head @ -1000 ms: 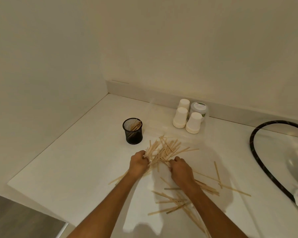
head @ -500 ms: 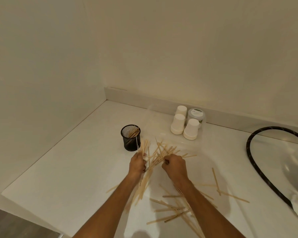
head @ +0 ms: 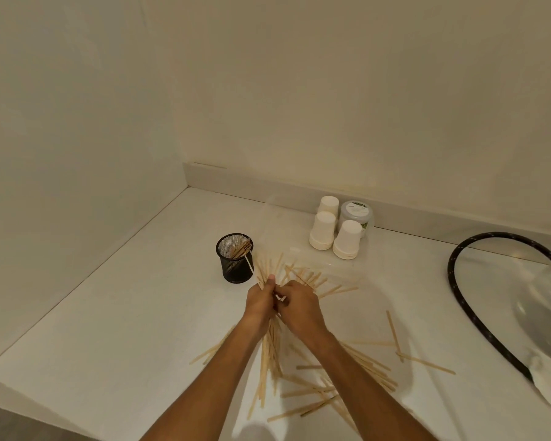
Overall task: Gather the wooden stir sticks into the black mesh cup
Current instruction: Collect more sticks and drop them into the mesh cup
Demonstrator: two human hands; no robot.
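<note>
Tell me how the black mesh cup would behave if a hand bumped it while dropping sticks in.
The black mesh cup looks light, being thin open mesh, so a nudge would probably slide it on the smooth counter. It stands upright, taller than wide, and the stir sticks inside lean to one side, so it may tip that way. Being round, it would likely roll if it fell.
</note>
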